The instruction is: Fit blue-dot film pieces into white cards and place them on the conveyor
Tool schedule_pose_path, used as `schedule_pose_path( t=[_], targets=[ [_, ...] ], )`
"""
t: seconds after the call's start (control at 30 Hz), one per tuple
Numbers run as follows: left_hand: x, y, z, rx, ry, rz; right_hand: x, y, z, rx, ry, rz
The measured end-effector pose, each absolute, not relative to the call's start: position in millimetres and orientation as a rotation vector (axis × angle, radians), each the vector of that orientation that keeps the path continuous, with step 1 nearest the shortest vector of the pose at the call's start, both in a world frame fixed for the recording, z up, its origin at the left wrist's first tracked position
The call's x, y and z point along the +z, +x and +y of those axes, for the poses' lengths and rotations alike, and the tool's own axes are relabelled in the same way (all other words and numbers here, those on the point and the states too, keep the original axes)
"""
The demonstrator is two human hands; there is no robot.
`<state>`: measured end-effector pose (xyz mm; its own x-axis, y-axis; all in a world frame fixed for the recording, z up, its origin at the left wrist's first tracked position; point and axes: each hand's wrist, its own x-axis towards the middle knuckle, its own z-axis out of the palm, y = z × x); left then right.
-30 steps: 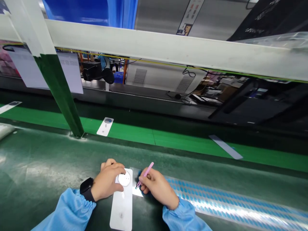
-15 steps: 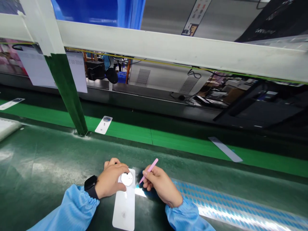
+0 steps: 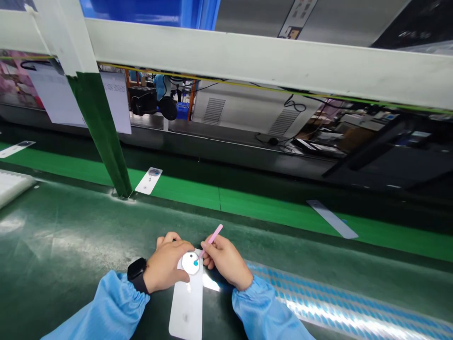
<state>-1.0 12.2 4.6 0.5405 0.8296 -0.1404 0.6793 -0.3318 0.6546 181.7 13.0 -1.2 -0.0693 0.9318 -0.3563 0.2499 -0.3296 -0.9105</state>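
A long white panel (image 3: 186,307) with rounded corners lies on the green work surface in front of me, a white disc (image 3: 187,267) at its far end. My left hand (image 3: 166,265) holds the panel at the disc, thumb and fingers curled around the disc's left side. Pinched in my right hand (image 3: 226,259) are slim pink tweezers (image 3: 214,234), tip pointing down at the disc. At that tip a small blue round sticker (image 3: 196,263) shows on the disc. A clear sheet with rows of blue stickers (image 3: 318,288) runs off to the right beneath my right forearm.
Beyond the surface's raised edge, a green conveyor belt (image 3: 187,191) carries a white panel with a disc (image 3: 149,182) and a plain white strip (image 3: 332,219). A green-and-white post (image 3: 102,132) and white crossbar (image 3: 247,56) stand ahead. A white tray (image 3: 14,186) sits at left.
My right hand has moved left, bringing the tweezers' tip from beside the panel onto the disc. A blue sticker now shows there. My left hand stays on the panel.
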Motion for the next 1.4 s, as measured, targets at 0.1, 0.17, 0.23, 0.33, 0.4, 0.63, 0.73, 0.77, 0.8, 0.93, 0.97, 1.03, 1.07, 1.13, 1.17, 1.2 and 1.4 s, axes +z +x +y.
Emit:
schedule_pose_path(
  t=[0.1,0.17,0.23,0.33,0.4,0.63,0.73,0.77,0.8,0.93,0.97,1.03,1.07,1.13,1.17,1.2,1.4],
  targets=[
    [6.1,-0.6,11.8,0.273,2.102,1.217,-3.3,182.2,14.0,1.452,-1.595,-1.276],
    [7.1,-0.3,11.8,0.27,2.099,1.217,-3.9,182.2,15.0,1.463,-1.584,-1.265],
    [8.0,-0.3,11.8,0.271,2.099,1.218,-3.8,181.9,15.8,1.474,-1.579,-1.251],
    [8.6,-0.5,11.8,0.272,2.101,1.218,-2.6,180.9,16.1,1.483,-1.583,-1.248],
    [8.7,-0.4,11.9,0.271,2.102,1.219,-1.5,180.1,15.9,1.476,-1.588,-1.251],
    [9.4,0.1,11.9,0.266,2.097,1.225,0.3,179.0,15.2,1.461,-1.608,-1.248],
    [9.6,-0.2,12.0,0.269,2.106,1.222,-0.5,179.1,15.7,1.468,-1.608,-1.239],
    [9.6,-0.3,12.1,0.268,2.109,1.222,-0.9,179.2,15.8,1.471,-1.608,-1.233],
    [9.5,-0.4,12.2,0.266,2.11,1.22,-1.2,179.3,15.9,1.474,-1.606,-1.229],
    [9.5,-0.2,12.2,0.259,2.097,1.22,-1.9,179.7,15.7,1.473,-1.607,-1.245],
    [9.7,-0.1,12.1,0.257,2.093,1.222,-1.8,179.7,15.5,1.468,-1.611,-1.254],
    [9.8,0.2,11.9,0.256,2.091,1.226,-1.5,179.5,15.2,1.457,-1.615,-1.264],
    [9.8,0.3,11.8,0.258,2.093,1.226,-1.2,179.3,15.2,1.452,-1.616,-1.263],
    [9.5,0.4,11.7,0.265,2.096,1.225,-0.5,178.8,15.1,1.448,-1.621,-1.259],
    [9.4,0.4,11.7,0.268,2.097,1.226,-0.2,178.6,15.0,1.449,-1.623,-1.258],
    [9.2,0.4,11.8,0.269,2.098,1.227,0.0,178.4,14.9,1.449,-1.625,-1.258],
    [9.9,0.1,12.3,0.255,2.091,1.225,-0.8,178.8,14.5,1.455,-1.611,-1.252]
  ],
)
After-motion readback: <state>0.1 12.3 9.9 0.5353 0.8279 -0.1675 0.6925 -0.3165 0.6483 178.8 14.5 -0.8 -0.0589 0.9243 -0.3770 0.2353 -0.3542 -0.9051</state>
